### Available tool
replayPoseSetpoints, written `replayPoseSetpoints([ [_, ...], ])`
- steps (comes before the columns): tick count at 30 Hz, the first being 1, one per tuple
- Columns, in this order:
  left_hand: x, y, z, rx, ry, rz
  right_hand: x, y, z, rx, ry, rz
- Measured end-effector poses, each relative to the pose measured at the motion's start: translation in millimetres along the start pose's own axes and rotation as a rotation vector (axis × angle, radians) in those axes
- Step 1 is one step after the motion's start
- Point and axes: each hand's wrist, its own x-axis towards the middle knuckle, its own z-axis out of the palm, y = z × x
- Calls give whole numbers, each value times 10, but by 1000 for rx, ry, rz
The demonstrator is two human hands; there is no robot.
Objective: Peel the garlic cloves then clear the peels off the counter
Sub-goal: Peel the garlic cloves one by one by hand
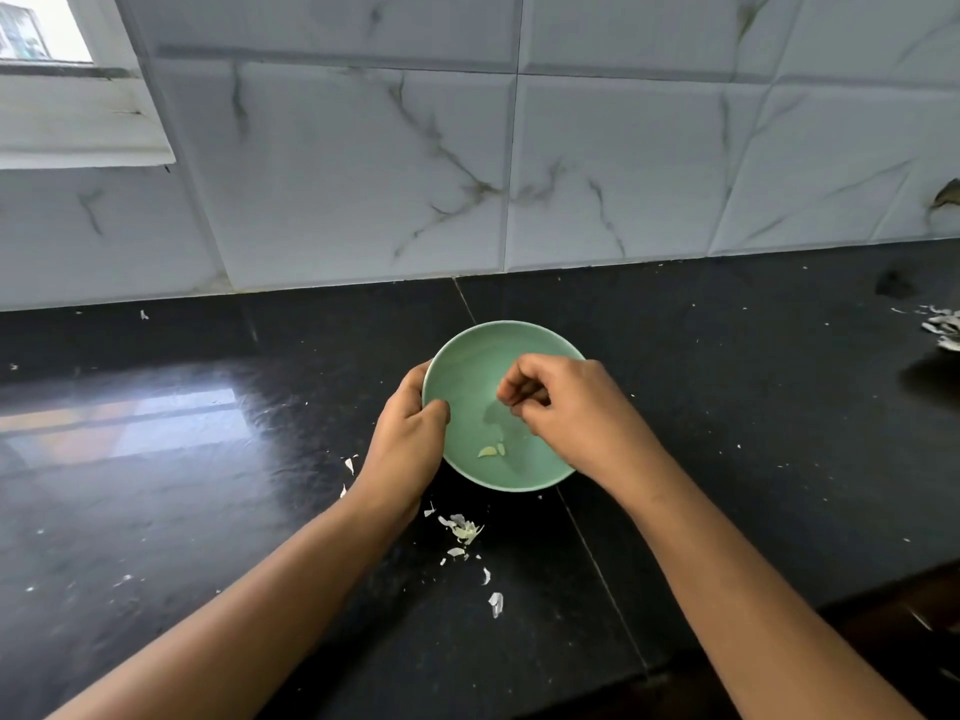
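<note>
Ok, L side first: left hand (pixel 410 433) has the green bowl (pixel 467 366) by its left rim, thumb hooked over the edge to the inside, the rest of the hand on the outside. Solid grasp. Right hand (pixel 563 407) is over the bowl's right half, fingers curled in, tips bunched together and pointing twd the left hand. Can't tell if anything's pinched in there, too shadowed.

Down in the bowl, just below the right hand's fingertips and right of the left thumb, are two garlic cloves (pixel 488 451). They're pale yellow, look bare of skin, and lie side by side, close enough that I can't tell if they touch. Bowl sits on the black counter (pixel 208 485).

Now the peels (pixel 464 530): a small heap on the counter just beside the left wrist, btwn the two forearms, w/ loose flakes trailing back twd the person. A couple more flakes on the outer side of the left wrist. A second, far pile (pixel 943 327) of peels lies well off to the right of the right hand, at the frame edge. Marbled tile wall (pixel 363 174) beyond both hands, window corner (pixel 47 33) far up-left.
</note>
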Motion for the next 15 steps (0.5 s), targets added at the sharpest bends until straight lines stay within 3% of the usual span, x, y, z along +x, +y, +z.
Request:
replayPoseSetpoints([
  [8, 239, 166, -21, 40, -76, -126, -401, -119, -67, 171, 203, -16],
  [15, 180, 278, -172, 28, -181, -246, -555, -406, 208, 64, -64, -74],
])
